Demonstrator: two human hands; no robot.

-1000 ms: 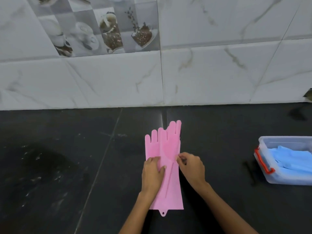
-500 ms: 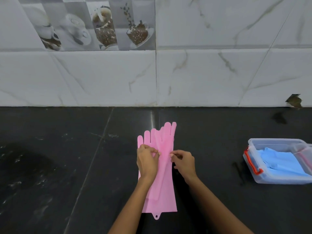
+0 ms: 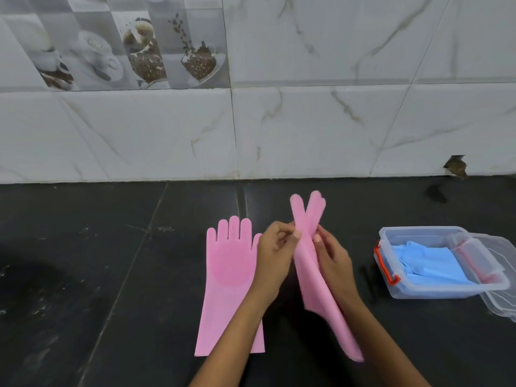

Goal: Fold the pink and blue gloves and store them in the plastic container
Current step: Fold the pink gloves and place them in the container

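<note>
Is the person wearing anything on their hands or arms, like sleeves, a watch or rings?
No. The left hand and right hand are bare, and both forearms are uncovered as far as the frame shows: no sleeves, watch, bracelet or rings visible.

Soft even light, wide-angle edge bending

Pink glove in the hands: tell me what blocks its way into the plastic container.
Nothing visible does. The pink glove is held by both hands right beside the plastic container, which stands open, its lid off at the far side; blue gloves already lie inside.
</note>
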